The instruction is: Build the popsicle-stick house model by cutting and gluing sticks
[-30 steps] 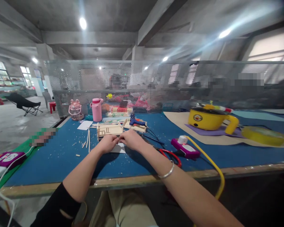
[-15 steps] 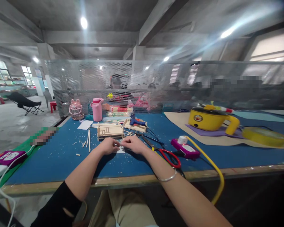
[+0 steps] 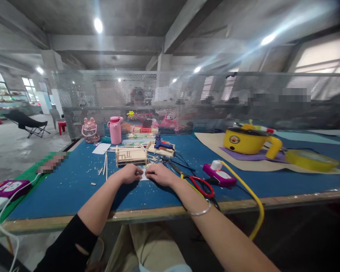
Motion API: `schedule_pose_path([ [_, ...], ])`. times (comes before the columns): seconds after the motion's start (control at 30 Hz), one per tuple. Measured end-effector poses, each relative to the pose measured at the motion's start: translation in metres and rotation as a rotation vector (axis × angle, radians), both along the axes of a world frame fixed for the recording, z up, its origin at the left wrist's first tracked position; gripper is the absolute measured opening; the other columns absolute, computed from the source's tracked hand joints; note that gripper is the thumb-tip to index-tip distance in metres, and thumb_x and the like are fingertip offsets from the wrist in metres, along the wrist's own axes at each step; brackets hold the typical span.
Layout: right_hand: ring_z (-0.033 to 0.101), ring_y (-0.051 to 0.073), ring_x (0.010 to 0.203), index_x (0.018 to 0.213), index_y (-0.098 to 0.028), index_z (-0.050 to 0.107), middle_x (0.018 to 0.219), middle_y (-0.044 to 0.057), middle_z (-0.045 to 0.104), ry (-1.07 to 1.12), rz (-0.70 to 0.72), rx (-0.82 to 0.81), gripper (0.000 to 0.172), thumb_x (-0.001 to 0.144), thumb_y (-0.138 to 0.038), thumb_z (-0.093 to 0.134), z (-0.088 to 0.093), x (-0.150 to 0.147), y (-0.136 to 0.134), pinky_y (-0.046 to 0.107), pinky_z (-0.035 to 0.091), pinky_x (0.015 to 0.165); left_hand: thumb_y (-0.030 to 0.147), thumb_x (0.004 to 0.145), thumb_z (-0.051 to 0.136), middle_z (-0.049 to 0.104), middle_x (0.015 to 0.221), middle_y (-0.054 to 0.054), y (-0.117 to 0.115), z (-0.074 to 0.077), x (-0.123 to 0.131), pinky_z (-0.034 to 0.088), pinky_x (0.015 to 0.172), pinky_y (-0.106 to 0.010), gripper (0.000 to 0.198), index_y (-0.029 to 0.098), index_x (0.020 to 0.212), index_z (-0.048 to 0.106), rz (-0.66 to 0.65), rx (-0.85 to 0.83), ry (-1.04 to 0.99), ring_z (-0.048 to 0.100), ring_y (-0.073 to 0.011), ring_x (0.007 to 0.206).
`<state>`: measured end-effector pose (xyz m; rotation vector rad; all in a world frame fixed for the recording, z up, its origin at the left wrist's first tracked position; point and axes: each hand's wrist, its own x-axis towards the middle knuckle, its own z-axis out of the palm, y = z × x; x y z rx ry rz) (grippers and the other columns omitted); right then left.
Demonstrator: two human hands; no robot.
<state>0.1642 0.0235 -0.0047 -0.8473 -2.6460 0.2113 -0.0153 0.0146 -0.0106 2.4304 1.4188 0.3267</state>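
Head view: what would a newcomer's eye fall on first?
Probably the bright yellow pot, on a purple sheet at the right of the blue table. Next, the left hand and right hand, close together by white paper before a small wooden frame. A tall pink bottle stands at the back left, by the perforated screen.

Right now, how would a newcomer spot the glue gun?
On the blue table, find the person's right hand. Beyond it sits a pale wooden stick frame, the right-hand one of two. The glue gun lies on it, its dark blue body standing out from the pale wood.
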Motion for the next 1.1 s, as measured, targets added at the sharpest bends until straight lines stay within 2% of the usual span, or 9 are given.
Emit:
schedule_pose_path([
  [0.17, 0.049, 0.012, 0.064, 0.073, -0.014, 0.066, 0.068, 0.004, 0.06, -0.05, 0.001, 0.106, 0.015, 0.077, -0.02, 0.053, -0.0062, -0.0086, 0.0059, 0.021, 0.031, 0.059, 0.028, 0.071, 0.05, 0.06, 0.066, -0.002, 0.0009, 0.0021, 0.0012, 0.035, 0.056, -0.02, 0.033, 0.014, 0.096, 0.066, 0.001, 0.005, 0.041, 0.047, -0.0118, 0.059],
  [0.27, 0.049, 0.012, 0.063, 0.07, -0.014, 0.066, 0.066, 0.004, 0.06, -0.052, 0.01, 0.071, 0.015, 0.077, -0.02, 0.053, -0.0075, -0.0102, 0.0074, 0.021, 0.031, 0.058, 0.028, 0.071, 0.05, 0.062, 0.068, -0.003, 0.0004, 0.0035, 0.0012, 0.037, 0.057, -0.021, 0.033, 0.013, 0.096, 0.066, -0.004, -0.016, 0.031, 0.049, -0.0129, 0.06],
  [0.4, 0.05, 0.012, 0.064, 0.07, -0.013, 0.066, 0.067, 0.005, 0.061, -0.023, -0.051, 0.07, 0.014, 0.076, -0.017, 0.053, -0.0071, -0.0084, 0.0062, 0.021, 0.032, 0.059, 0.029, 0.071, 0.052, 0.065, 0.075, -0.005, -0.0002, 0.0044, 0.0014, 0.039, 0.062, -0.022, 0.038, 0.013, 0.103, 0.064, 0.037, -0.038, 0.007, 0.054, -0.0149, 0.067],
  [0.53, 0.051, 0.012, 0.066, 0.072, -0.013, 0.066, 0.07, 0.005, 0.063, -0.028, -0.026, 0.037, 0.015, 0.076, -0.016, 0.052, -0.0073, -0.0071, 0.0048, 0.021, 0.032, 0.06, 0.03, 0.071, 0.052, 0.067, 0.081, -0.007, 0.0018, 0.0027, 0.0005, 0.041, 0.065, -0.023, 0.041, 0.013, 0.107, 0.062, 0.038, -0.061, -0.001, 0.058, -0.0166, 0.071],
  [0.67, 0.049, 0.012, 0.064, 0.069, -0.013, 0.065, 0.068, 0.005, 0.062, -0.028, -0.093, 0.029, 0.015, 0.075, -0.016, 0.052, -0.0052, -0.0073, 0.0032, 0.021, 0.031, 0.058, 0.031, 0.07, 0.052, 0.067, 0.091, -0.008, 0.004, 0.0006, -0.0014, 0.041, 0.07, -0.024, 0.042, 0.014, 0.108, 0.061, 0.028, -0.053, -0.012, 0.059, -0.0184, 0.077],
  [0.77, 0.047, 0.011, 0.06, 0.065, -0.013, 0.064, 0.063, 0.003, 0.06, -0.062, -0.089, -0.018, 0.015, 0.074, -0.016, 0.052, -0.0038, -0.0071, 0.0027, 0.02, 0.028, 0.054, 0.032, 0.07, 0.052, 0.068, 0.088, -0.007, 0.0041, 0.0002, -0.0021, 0.042, 0.068, -0.024, 0.043, 0.014, 0.107, 0.061, 0.027, -0.063, -0.018, 0.059, -0.0184, 0.075],
  [0.87, 0.047, 0.011, 0.061, 0.066, -0.013, 0.063, 0.064, 0.003, 0.06, -0.022, -0.136, 0.007, 0.016, 0.075, -0.017, 0.051, -0.0051, -0.0064, 0.0039, 0.02, 0.029, 0.055, 0.031, 0.07, 0.052, 0.068, 0.085, -0.005, 0.0035, 0.0008, -0.0018, 0.042, 0.067, -0.023, 0.044, 0.013, 0.108, 0.061, 0.044, -0.068, -0.022, 0.058, -0.0176, 0.073],
  [1.0, 0.046, 0.011, 0.062, 0.066, -0.013, 0.063, 0.066, 0.003, 0.059, -0.037, -0.055, 0.024, 0.015, 0.075, -0.016, 0.051, -0.0076, -0.0057, 0.0047, 0.02, 0.03, 0.057, 0.03, 0.069, 0.052, 0.066, 0.079, -0.005, 0.0026, 0.0017, -0.001, 0.042, 0.066, -0.023, 0.044, 0.012, 0.108, 0.061, 0.046, -0.069, -0.028, 0.056, -0.0168, 0.071],
  [1.1, 0.046, 0.011, 0.062, 0.065, -0.013, 0.062, 0.065, 0.003, 0.059, -0.009, -0.079, 0.043, 0.015, 0.075, -0.016, 0.051, -0.0079, -0.0056, 0.0043, 0.02, 0.03, 0.057, 0.03, 0.069, 0.052, 0.066, 0.077, -0.005, 0.0024, 0.0018, -0.0009, 0.042, 0.066, -0.023, 0.044, 0.012, 0.108, 0.061, 0.04, -0.07, -0.03, 0.055, -0.0163, 0.069],
])
